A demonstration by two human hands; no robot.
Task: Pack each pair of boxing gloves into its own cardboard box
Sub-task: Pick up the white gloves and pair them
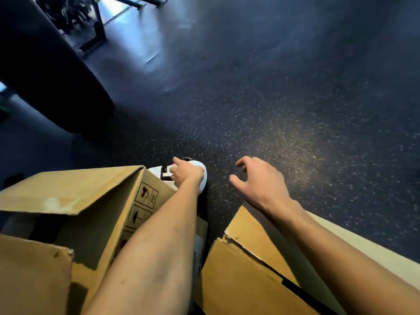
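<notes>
markings are showing on the outer side of the left cardboard box (68,189): a column of black framed handling pictograms (146,194), one resembling an umbrella, the others too blurred to name. a black printed patch on the white boxing glove (201,171) is also too soft to read, though red and black trim is showing near its cuff.

the person's left hand (186,173) is reaching past the far corner of that open box and gripping the glove, fingers curling over its top with the index finger pointing outward. the glove is sitting just beyond the box's far edge, outside it; whether it is resting on the floor or being held above it cannot be told. the right hand (259,180) is hovering apart from the glove, to its right, palm down, fingers loosely spread and holding nothing. its forearm is crossing over the right cardboard box (238,280), whose flaps are lying folded over its top.

both boxes are standing on a dark speckled floor (295,110). a dark heavy bag (56,83) is looming at upper left, near a metal frame (97,26).
</notes>
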